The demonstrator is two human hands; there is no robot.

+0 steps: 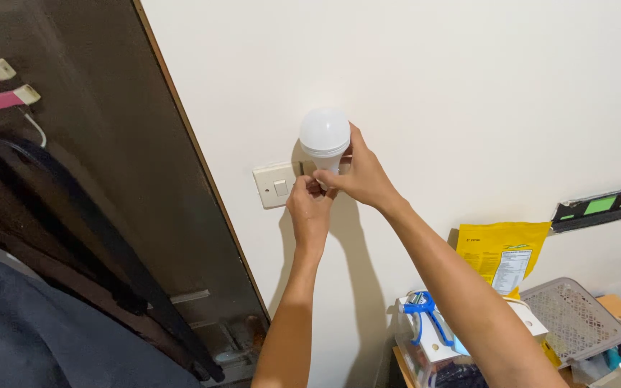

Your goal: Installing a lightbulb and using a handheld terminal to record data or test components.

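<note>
Both hands close on the white bulb (325, 135) by the wall switch (276, 185): right hand (359, 176) gripping its base, left hand (309, 205) pinching beneath.

Seen at four o'clock: yellow pouch (503, 259), grey mesh basket (573, 319), blue-handled tool (425, 313); dark door (102, 187) at nine.

You are gripping a round white plastic bulb (324, 134) beside a cream square wall switch (276, 185); a yellow foil pouch (502, 253) is standing below.
</note>
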